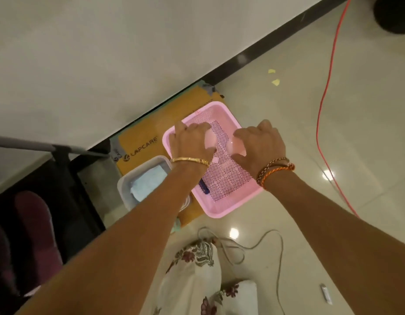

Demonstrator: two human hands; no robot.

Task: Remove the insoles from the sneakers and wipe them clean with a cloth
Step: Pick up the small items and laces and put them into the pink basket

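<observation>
A pink mesh basket [222, 208] sits partly on a cardboard box by the wall. Both my hands reach into it. My left hand [192, 142], with a gold bangle on the wrist, curls over a pale pink rounded piece [210, 140] that looks like an insole end. My right hand [261, 144], with thread bracelets, grips a second pale pink piece [239, 148]. Most of both pieces is hidden under my fingers. A light blue cloth [148, 183] lies in a white tub [124, 189] left of the basket. No sneakers are plainly in view.
The LAPCARE cardboard box [140, 146] lies against the black baseboard. A small blue item [203, 187] lies in the basket. An orange cable [322, 123] and a grey cable [265, 242] cross the tiled floor. A black rack with maroon footwear [33, 223] stands at left.
</observation>
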